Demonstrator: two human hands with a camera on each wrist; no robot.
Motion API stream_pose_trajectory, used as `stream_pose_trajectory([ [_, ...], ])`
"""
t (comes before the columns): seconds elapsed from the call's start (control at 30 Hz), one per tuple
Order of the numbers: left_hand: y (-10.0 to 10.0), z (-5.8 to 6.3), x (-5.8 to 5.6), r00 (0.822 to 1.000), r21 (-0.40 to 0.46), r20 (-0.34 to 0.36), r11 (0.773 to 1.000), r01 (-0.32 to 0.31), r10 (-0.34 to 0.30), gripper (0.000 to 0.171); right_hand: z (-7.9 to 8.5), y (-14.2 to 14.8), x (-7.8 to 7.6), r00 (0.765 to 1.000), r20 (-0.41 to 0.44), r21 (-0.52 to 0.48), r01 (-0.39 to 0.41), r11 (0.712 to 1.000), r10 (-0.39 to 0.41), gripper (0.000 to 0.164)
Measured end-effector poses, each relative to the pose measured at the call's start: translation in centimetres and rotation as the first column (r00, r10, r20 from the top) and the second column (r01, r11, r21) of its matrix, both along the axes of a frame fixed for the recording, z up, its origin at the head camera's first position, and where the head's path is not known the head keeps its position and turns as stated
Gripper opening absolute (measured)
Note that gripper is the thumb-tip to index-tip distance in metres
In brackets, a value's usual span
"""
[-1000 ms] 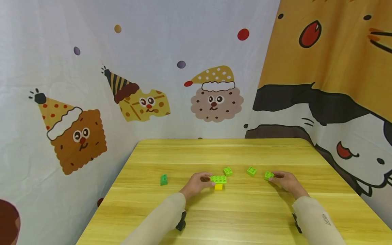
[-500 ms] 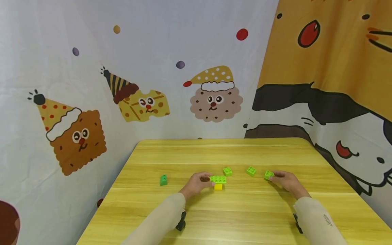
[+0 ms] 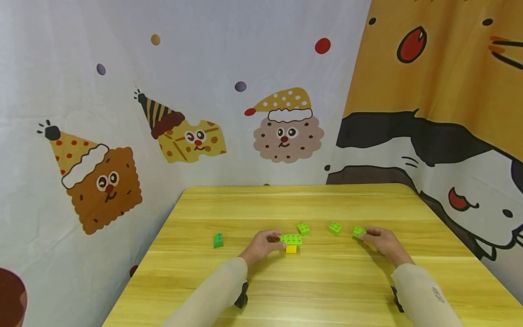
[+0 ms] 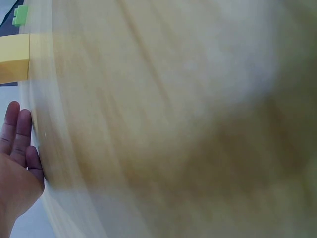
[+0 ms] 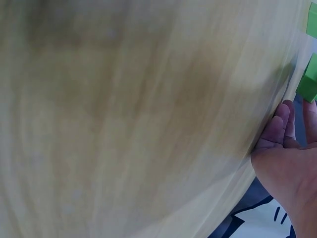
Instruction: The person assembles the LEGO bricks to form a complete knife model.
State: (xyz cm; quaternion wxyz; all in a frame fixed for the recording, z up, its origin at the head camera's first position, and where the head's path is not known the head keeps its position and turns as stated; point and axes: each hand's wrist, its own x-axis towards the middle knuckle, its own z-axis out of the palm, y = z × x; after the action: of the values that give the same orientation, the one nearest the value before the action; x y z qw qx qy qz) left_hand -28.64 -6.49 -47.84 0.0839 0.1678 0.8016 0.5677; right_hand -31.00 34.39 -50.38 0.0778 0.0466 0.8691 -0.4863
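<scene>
In the head view my left hand (image 3: 263,246) grips the left end of a long lime-green toy building brick (image 3: 291,239), thumb in front and fingers behind. That brick sits on top of a yellow brick (image 3: 291,249). The yellow brick (image 4: 15,58) also shows at the edge of the left wrist view, above the hand's fingers (image 4: 22,134). On the right, my right hand (image 3: 383,241) pinches a small lime-green brick (image 3: 359,232) by its right side. The right wrist view shows this brick (image 5: 309,82) tilted at the fingertips.
Two more small lime-green bricks, one (image 3: 303,228) behind the long brick and another (image 3: 335,228) between the hands, lie on the wooden table (image 3: 286,290). A darker green sloped brick (image 3: 218,240) lies left of my left hand. A printed curtain (image 3: 196,54) hangs behind the table.
The small lime-green brick in my right hand has shifted very slightly up and right and tilted a little. My left hand and the stacked bricks have stayed put.
</scene>
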Motion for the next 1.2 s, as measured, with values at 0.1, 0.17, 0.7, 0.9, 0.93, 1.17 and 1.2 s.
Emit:
stream_pose_trajectory([
  [0.1,0.0,0.0,0.0,1.000,0.003,0.005,1.000,0.001,-0.001,0.038,0.1,-0.1,0.1,1.000,-0.003,0.000,0.002,1.000,-0.002,0.075],
  [0.17,0.0,0.0,-0.1,1.000,0.003,0.004,1.000,0.000,0.000,0.039,0.2,-0.1,0.1,1.000,-0.003,0.001,0.006,1.000,-0.006,0.074],
  [0.7,0.1,0.0,0.0,1.000,0.003,0.003,1.000,-0.004,0.004,0.039,0.6,-0.1,-0.1,1.000,0.023,0.007,0.018,1.000,-0.018,0.077],
  [0.9,0.0,-0.1,-0.1,1.000,0.003,0.006,1.000,-0.002,0.002,0.039,0.9,-0.4,-0.1,1.000,0.026,0.004,0.013,1.000,-0.013,0.077],
  [0.93,0.0,-0.2,-0.1,1.000,0.004,0.006,1.000,-0.001,0.001,0.039,0.9,-0.4,-0.1,1.000,0.026,0.002,0.012,1.000,-0.012,0.077],
  [1.17,-0.1,-0.2,-0.2,1.000,0.017,0.011,1.000,-0.002,0.002,0.039,1.2,-1.2,-0.3,1.000,0.008,-0.029,0.030,0.999,-0.030,0.080],
  [1.2,-0.1,-0.1,-0.2,1.000,0.018,0.011,1.000,-0.001,0.001,0.039,1.3,-1.3,-0.3,1.000,0.006,-0.031,0.028,0.999,-0.028,0.080],
])
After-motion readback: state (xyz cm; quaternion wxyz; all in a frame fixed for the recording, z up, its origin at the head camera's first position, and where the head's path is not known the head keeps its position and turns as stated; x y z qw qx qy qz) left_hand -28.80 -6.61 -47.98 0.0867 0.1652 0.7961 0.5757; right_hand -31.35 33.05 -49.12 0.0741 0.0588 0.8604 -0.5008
